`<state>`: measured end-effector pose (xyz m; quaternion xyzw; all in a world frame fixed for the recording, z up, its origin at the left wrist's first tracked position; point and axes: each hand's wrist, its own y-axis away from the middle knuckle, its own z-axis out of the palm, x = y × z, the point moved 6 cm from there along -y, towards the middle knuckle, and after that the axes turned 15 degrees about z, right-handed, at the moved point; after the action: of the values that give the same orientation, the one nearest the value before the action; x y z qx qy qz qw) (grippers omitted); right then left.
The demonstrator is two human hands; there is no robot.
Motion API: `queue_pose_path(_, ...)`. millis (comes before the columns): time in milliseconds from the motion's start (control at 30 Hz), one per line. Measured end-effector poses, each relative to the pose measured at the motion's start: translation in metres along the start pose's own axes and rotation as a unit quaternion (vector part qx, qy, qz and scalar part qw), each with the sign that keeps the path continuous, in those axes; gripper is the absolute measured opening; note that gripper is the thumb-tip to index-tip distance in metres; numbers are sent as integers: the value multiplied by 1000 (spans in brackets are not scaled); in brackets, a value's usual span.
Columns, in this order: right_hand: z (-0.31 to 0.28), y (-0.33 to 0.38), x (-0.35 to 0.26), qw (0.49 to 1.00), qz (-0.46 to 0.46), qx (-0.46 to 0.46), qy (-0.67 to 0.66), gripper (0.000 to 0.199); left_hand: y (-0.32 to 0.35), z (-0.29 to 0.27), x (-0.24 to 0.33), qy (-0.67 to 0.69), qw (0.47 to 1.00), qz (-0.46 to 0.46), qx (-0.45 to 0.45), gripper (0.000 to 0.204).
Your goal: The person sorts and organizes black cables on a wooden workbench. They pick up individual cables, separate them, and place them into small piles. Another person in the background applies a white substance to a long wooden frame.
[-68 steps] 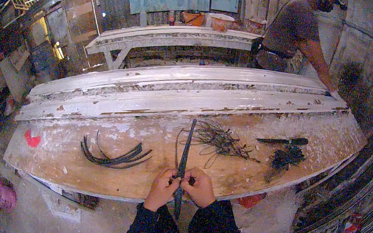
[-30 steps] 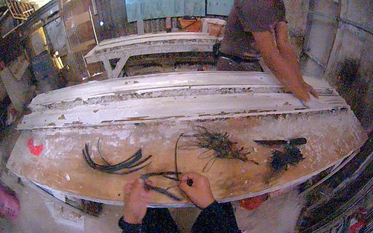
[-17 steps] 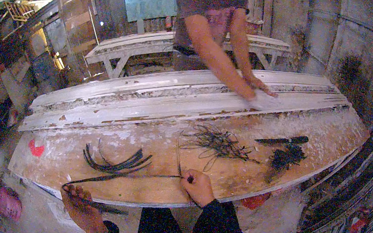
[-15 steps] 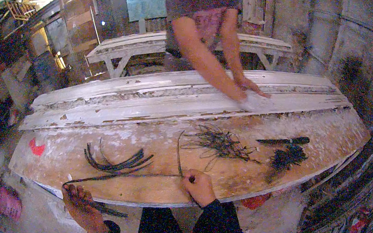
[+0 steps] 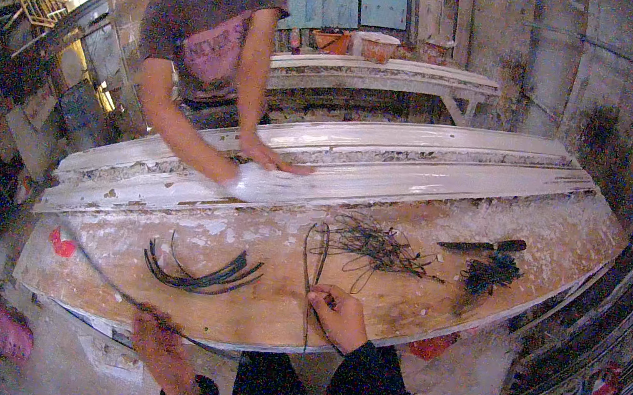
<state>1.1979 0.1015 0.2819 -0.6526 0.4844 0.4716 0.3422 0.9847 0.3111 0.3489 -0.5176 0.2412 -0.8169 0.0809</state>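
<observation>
My right hand (image 5: 340,318) is closed in a pinch on a thin black strip (image 5: 319,261), which loops up over the wooden surface and trails toward the near edge. My left hand (image 5: 162,344), smeared by motion, is closed around another black strip (image 5: 107,282) at the near edge; its one end sweeps up to the left, blurred. Between and beyond my hands lies a small group of curved black strips (image 5: 201,274). Farther right sit a loose tangle of black cord (image 5: 384,247), a knife (image 5: 482,244) with a black handle, and a dark bunch of short strands (image 5: 489,274).
Across the boat-shaped wooden panel (image 5: 120,205), a co-worker (image 5: 215,53) presses a white cloth (image 5: 255,183) on the white-coated planks. A white bench (image 5: 381,73) with orange buckets (image 5: 379,46) stands behind. A red patch (image 5: 60,242) marks the panel's left end.
My left hand has moved slightly right, and the strip between my hands has come apart from the right hand's strip, its end swinging left. The co-worker has shifted left with the cloth.
</observation>
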Motion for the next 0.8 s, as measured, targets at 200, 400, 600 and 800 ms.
queue_pose_path(200,1,2,1,1000,-17,-5,-9,31,39,79,-57,84,953,-180,-228,26)
queue_pose_path(400,-1,7,-4,990,20,-79,-117,24,77,140,-95,12,890,-146,-432,19)
queue_pose_path(600,-2,10,-13,994,-6,-93,-62,20,87,134,-110,-41,866,-105,-487,16)
queue_pose_path(800,3,2,2,993,-55,-88,-49,20,84,131,-97,-5,888,-65,-455,13)
